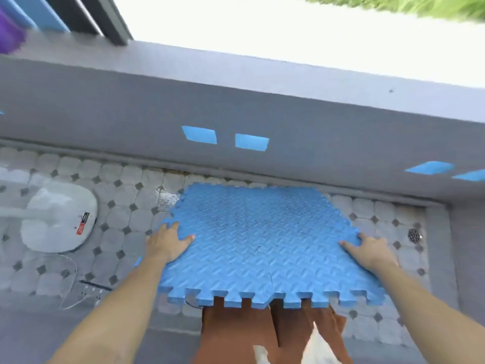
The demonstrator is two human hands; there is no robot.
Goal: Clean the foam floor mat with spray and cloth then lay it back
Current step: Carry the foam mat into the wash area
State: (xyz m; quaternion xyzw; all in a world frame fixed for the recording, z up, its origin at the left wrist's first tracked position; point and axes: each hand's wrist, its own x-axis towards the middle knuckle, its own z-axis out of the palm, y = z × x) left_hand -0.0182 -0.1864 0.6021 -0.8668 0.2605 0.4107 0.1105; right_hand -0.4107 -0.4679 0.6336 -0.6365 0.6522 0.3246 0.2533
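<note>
A blue foam floor mat (262, 240) with a ridged tread pattern and toothed puzzle edges fills the middle of the view, held out flat above the tiled floor. My left hand (169, 241) grips its left edge, thumb on top. My right hand (370, 249) grips its right edge the same way. The mat's far edge reaches close to the foot of the grey wall. Its near edge hangs over my brown-clad legs (236, 334). No spray bottle or cloth is in view.
A grey low wall (236, 101) with small blue openings runs across the back. A white plastic object (59, 216) with a label lies on the mosaic tiles (126, 200) at left. A round floor drain (414, 235) sits at right. A thin wire loop (70, 279) lies at lower left.
</note>
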